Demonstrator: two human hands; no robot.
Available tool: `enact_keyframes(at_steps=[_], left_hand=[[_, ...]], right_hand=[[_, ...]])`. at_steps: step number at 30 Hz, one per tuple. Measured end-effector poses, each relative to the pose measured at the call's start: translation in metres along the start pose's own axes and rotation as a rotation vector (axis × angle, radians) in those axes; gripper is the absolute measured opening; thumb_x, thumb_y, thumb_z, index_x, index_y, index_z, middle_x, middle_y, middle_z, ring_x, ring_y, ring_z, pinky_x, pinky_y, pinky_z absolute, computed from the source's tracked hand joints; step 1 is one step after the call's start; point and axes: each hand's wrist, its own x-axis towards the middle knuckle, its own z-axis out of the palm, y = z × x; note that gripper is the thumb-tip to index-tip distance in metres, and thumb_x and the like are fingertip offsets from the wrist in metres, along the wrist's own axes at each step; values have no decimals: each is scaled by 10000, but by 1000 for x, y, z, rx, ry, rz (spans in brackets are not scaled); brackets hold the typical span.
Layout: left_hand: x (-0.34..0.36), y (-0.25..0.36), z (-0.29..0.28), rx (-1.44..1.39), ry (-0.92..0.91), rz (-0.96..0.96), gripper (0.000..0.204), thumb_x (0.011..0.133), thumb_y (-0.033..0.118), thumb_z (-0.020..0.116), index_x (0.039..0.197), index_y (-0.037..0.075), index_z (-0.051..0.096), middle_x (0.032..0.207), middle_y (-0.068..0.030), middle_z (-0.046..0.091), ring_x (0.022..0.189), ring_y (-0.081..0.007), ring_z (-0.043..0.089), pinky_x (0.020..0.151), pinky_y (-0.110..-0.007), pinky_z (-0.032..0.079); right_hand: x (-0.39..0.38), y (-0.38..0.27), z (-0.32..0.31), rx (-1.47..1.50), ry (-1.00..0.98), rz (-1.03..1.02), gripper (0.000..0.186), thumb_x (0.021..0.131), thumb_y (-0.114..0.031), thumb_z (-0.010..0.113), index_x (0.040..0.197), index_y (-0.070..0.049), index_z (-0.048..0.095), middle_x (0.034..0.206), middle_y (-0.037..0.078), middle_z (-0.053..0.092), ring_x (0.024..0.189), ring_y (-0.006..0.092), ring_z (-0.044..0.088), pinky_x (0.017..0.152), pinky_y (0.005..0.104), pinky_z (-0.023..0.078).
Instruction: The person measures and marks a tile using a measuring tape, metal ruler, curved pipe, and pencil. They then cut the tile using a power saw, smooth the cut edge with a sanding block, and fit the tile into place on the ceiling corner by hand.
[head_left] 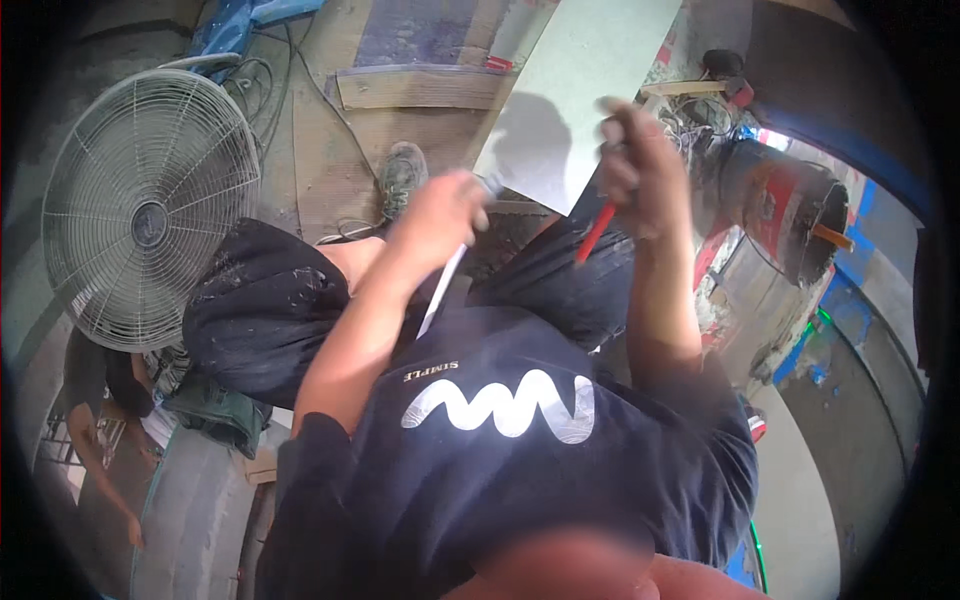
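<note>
My left hand point(438, 218) is closed around a long, thin pale strip point(442, 290), which slants down toward my shirt. A greyish end shows beside the fingers; blur hides what kind of thing it is. Raised higher on the right, my right hand point(645, 165) is closed on a slim red stick point(596, 234) like a marker or tool handle, pointing down and left. Between and beyond my hands lies a flat white sheet point(600, 70), its near corner close to my right hand's wrist. A dark shadow falls across it.
A large round wire-guarded fan point(150, 225) stands at my left. Behind it, at lower left, another person's arm point(95, 450) shows. A dirty drum-like container point(800, 220) is at the right. Cables and a wooden plank point(420, 90) lie ahead, near my shoe point(402, 175).
</note>
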Motion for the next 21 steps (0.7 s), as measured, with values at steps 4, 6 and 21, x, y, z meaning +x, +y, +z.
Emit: enact_keyframes(at_steps=[4, 6, 21], left_hand=[[25, -50, 41, -101, 5, 57, 233, 1053, 189, 535, 1035, 12, 686, 743, -37, 662, 566, -117, 564, 554, -306, 459], [27, -59, 31, -246, 32, -3, 226, 1057, 186, 533, 1054, 18, 685, 760, -12, 646, 598, -88, 538, 568, -269, 442], [38, -65, 32, -526, 92, -11, 170, 1056, 158, 540, 1076, 35, 655, 818, -2, 657, 638, -55, 521, 595, -220, 421]], right_hand=[[-10, -33, -24, 289, 22, -404, 351, 1077, -239, 480, 1230, 35, 638, 903, 42, 625, 658, 81, 518, 511, 279, 450], [-3, -12, 14, -46, 312, -261, 441, 1082, -282, 387, 1135, 45, 678, 935, 56, 627, 710, 124, 543, 621, 359, 508], [38, 74, -28, -449, 32, -448, 377, 992, -209, 661, 1244, 66, 606, 899, 127, 724, 757, 180, 672, 616, 310, 480]])
